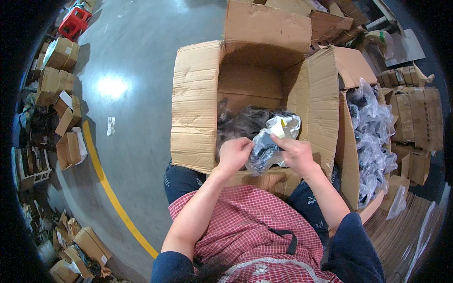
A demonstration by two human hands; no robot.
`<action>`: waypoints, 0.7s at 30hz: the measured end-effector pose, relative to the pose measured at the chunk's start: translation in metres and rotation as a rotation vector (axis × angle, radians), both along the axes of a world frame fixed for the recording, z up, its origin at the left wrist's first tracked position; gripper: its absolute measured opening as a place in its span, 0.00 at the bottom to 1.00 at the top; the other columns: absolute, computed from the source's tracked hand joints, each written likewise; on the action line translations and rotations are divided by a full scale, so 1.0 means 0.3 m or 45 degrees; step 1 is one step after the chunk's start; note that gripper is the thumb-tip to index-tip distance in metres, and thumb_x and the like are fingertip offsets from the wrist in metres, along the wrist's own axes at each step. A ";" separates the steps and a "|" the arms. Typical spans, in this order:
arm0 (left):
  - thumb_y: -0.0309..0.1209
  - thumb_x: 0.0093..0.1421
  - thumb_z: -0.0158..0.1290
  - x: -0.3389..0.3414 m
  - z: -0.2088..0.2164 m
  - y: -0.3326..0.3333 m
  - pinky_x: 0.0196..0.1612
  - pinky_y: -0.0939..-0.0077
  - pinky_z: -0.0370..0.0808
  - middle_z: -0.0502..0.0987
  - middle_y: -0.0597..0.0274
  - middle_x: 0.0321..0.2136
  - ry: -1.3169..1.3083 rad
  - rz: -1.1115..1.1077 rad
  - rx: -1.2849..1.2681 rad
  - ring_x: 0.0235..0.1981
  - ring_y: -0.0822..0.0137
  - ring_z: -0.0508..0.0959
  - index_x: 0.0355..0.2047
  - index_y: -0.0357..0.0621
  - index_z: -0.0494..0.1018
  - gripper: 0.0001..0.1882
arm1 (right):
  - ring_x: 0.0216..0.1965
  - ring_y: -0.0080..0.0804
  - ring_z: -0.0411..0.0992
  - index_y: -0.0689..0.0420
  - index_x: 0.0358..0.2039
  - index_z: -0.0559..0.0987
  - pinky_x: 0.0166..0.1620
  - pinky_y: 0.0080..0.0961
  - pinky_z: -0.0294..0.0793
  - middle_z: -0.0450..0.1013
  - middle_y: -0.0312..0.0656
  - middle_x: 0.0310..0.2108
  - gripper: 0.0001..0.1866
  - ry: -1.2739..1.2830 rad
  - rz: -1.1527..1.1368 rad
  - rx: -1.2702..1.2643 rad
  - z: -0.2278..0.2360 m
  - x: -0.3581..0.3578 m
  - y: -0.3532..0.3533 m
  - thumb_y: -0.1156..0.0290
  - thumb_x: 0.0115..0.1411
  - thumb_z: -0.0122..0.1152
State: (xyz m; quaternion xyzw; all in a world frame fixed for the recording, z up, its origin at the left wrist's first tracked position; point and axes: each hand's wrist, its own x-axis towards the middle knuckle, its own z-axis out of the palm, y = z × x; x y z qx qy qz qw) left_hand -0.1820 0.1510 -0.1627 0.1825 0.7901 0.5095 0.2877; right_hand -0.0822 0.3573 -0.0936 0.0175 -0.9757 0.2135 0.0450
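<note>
Both hands meet over the near edge of an open cardboard box [196, 108], and between them sits a clear plastic bag [273, 141] with something dark inside. The left hand [234, 154] has its fingers curled shut on the bag's lower left side; the right hand [296, 153] lies on the bag's right side with its fingers together, forefinger stretched along the plastic and pressing it.

The bag's long axis runs on a slant — low end down by the left fingers, high end up and away past the right fingertips, where a pale, crumpled stretch of plastic with a yellowish bit shows. The dark contents fill the lower half, nearest the left fingers.

Beyond the fingers, inside the box, lies a heap of more dark bagged items [245, 121], filling its floor; the flaps stand open on all sides. To the right of the right fingers, a second box [349, 155] stands close against the first — it is packed with clear plastic bags of dark goods [373, 141], piled to the rim.
</note>
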 end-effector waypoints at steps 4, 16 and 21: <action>0.40 0.62 0.53 -0.008 0.004 -0.009 0.35 0.56 0.75 0.80 0.48 0.28 0.209 0.019 -0.130 0.32 0.46 0.81 0.32 0.46 0.80 0.13 | 0.35 0.40 0.81 0.45 0.54 0.81 0.40 0.31 0.79 0.81 0.47 0.40 0.29 0.105 -0.294 -0.121 -0.020 -0.004 0.042 0.79 0.49 0.61; 0.50 0.66 0.51 -0.014 0.031 -0.006 0.32 0.56 0.74 0.79 0.49 0.23 0.108 0.156 -0.170 0.28 0.47 0.80 0.31 0.42 0.77 0.22 | 0.36 0.32 0.82 0.53 0.50 0.83 0.41 0.25 0.79 0.81 0.52 0.41 0.26 0.140 -0.622 -0.333 -0.105 -0.024 0.020 0.83 0.48 0.62; 0.47 0.61 0.58 0.008 0.017 -0.003 0.29 0.58 0.74 0.78 0.52 0.20 0.186 0.017 -0.194 0.24 0.49 0.80 0.29 0.43 0.75 0.19 | 0.44 0.45 0.80 0.48 0.50 0.83 0.48 0.31 0.78 0.79 0.53 0.41 0.27 -0.015 -0.558 -0.175 -0.100 -0.046 -0.014 0.78 0.46 0.63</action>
